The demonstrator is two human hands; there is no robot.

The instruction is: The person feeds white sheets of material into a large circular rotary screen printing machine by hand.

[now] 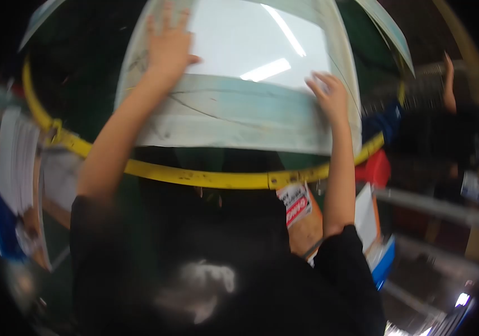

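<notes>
A pale, stained board [234,120] with a rounded outline lies in front of me, a dark thread-like line running across its near part. On it is a smooth white sheet [222,39] that reflects two bright strips of light. My left hand [169,47] is spread over the board's left side, its thumb at the sheet's left edge and nothing in its fingers. At the sheet's lower right corner, my right hand [331,96] has its fingers apart and slightly bent, also holding nothing.
A curved yellow rail [211,179] runs between my body and the board. Parts of similar boards [391,31] show at both upper sides. At left stands a stack of white sheets [15,157]. A red object [375,169] and a warning label [296,206] are right; beyond, another person's arm [449,84].
</notes>
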